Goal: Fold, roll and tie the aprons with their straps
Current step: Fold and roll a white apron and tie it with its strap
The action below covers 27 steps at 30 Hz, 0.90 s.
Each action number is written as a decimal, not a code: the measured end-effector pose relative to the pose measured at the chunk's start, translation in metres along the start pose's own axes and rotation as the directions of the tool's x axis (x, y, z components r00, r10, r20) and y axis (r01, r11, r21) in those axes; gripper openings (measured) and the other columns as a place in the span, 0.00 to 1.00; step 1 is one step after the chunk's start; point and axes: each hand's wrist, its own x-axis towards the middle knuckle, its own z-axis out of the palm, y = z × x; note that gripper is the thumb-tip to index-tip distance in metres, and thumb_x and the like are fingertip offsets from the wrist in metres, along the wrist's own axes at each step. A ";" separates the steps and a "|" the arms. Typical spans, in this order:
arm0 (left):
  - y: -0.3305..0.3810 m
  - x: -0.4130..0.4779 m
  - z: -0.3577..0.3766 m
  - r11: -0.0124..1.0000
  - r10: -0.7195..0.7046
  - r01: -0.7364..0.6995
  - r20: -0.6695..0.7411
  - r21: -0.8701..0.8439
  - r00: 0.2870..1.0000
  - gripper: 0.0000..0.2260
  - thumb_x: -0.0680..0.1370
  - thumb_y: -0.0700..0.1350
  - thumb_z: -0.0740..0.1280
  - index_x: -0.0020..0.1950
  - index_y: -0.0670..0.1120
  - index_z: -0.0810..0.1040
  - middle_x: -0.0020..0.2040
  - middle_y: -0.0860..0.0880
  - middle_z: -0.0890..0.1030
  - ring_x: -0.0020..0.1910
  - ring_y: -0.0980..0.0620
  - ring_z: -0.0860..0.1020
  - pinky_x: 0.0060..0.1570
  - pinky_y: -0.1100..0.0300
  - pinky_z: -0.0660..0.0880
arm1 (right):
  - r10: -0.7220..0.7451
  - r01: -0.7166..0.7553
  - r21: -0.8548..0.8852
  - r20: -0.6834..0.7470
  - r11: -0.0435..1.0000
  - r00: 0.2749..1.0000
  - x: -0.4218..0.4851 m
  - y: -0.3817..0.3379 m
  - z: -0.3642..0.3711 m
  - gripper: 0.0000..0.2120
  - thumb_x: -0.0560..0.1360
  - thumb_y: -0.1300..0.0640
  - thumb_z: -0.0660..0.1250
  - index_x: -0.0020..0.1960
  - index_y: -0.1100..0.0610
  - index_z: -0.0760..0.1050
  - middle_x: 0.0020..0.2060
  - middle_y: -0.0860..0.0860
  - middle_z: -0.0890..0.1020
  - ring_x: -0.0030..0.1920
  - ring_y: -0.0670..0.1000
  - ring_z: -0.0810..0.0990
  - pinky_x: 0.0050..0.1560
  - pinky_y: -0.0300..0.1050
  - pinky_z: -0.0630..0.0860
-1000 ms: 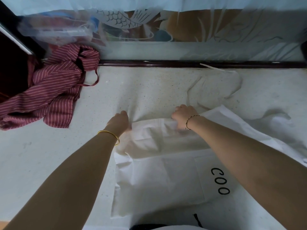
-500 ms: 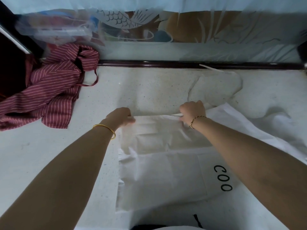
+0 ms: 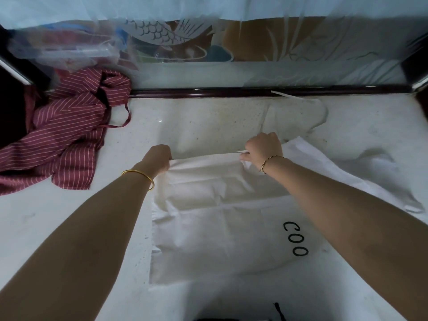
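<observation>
Nearest the person, below both wrists, the white cotton apron with black "COO" lettering lies flat on the pale speckled table, already doubled into a long band. At its far edge the left hand is clenched on one corner of the fold and the right hand pinches the other, knuckles up, so the edge runs taut between them.

The cloth looks thin, light and limp; it will crease where pressed but slump wherever it goes slack. My judgement is that it is best held just as now, at both ends of the fold line, with tension kept up so the layers do not slide apart when rolling starts. A narrow white strap trails beyond the right hand toward the dark rail, and it should stay free for the tie.

Further off, well to the left of the left hand, a crumpled maroon apron with thin white stripes waits in a heap. Behind everything stands a frosted glass panel with a fish motif.

Compared with a second ago the hands have moved farther from the body and wider apart. The edge that was bunched under them is now stretched straight, and the band beneath is smoother.
</observation>
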 end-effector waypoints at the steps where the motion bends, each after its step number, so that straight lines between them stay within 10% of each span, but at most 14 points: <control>1: -0.003 0.003 -0.001 1.000 -0.015 0.015 -0.028 0.017 0.999 0.10 0.74 0.29 0.58 0.49 0.39 0.75 0.50 0.42 0.77 0.47 0.44 0.73 0.44 0.58 0.70 | -0.029 0.032 0.044 -0.069 0.998 0.997 -0.001 -0.002 0.002 0.15 0.76 0.46 0.62 0.40 0.58 0.72 0.41 0.52 0.76 0.46 0.54 0.73 0.48 0.47 0.65; 6: 0.030 0.002 -0.007 0.964 0.009 0.070 -0.293 0.258 0.956 0.16 0.74 0.32 0.59 0.61 0.40 0.69 0.60 0.39 0.70 0.58 0.41 0.69 0.56 0.51 0.70 | 0.073 0.009 0.298 -0.265 0.954 0.961 -0.027 0.013 0.021 0.19 0.75 0.55 0.66 0.63 0.61 0.69 0.61 0.56 0.71 0.60 0.57 0.71 0.57 0.49 0.71; 11: 0.141 -0.007 0.012 0.917 0.396 -0.378 -0.173 0.130 0.902 0.17 0.75 0.32 0.58 0.63 0.42 0.71 0.61 0.41 0.67 0.60 0.41 0.69 0.57 0.47 0.73 | 0.348 -0.264 0.348 -0.207 0.900 0.914 -0.080 0.063 0.046 0.18 0.75 0.63 0.63 0.64 0.63 0.68 0.61 0.60 0.71 0.58 0.61 0.71 0.52 0.52 0.70; 15: 0.228 -0.032 0.046 0.807 0.578 -0.578 0.036 0.126 0.815 0.16 0.78 0.37 0.59 0.65 0.43 0.67 0.64 0.41 0.64 0.59 0.41 0.70 0.57 0.48 0.72 | 0.637 -0.516 0.417 -0.233 0.748 0.735 -0.141 0.110 0.062 0.17 0.69 0.68 0.64 0.58 0.64 0.71 0.56 0.62 0.73 0.53 0.62 0.72 0.46 0.52 0.68; 21: 0.317 -0.067 0.078 0.695 0.717 -0.701 -0.086 0.160 0.691 0.22 0.75 0.32 0.60 0.68 0.43 0.63 0.67 0.42 0.62 0.57 0.41 0.73 0.51 0.49 0.74 | 0.904 -0.699 0.623 -0.030 0.351 0.427 -0.218 0.175 0.097 0.20 0.70 0.71 0.59 0.61 0.61 0.69 0.59 0.60 0.70 0.58 0.63 0.70 0.49 0.52 0.68; 27: 0.392 -0.092 0.094 0.574 0.807 -0.807 0.070 0.137 0.586 0.18 0.77 0.42 0.64 0.66 0.45 0.66 0.64 0.45 0.66 0.51 0.40 0.77 0.47 0.48 0.75 | 0.780 -0.689 0.695 0.310 0.205 0.544 -0.248 0.215 0.140 0.26 0.72 0.70 0.59 0.69 0.59 0.62 0.62 0.61 0.69 0.58 0.63 0.74 0.57 0.52 0.72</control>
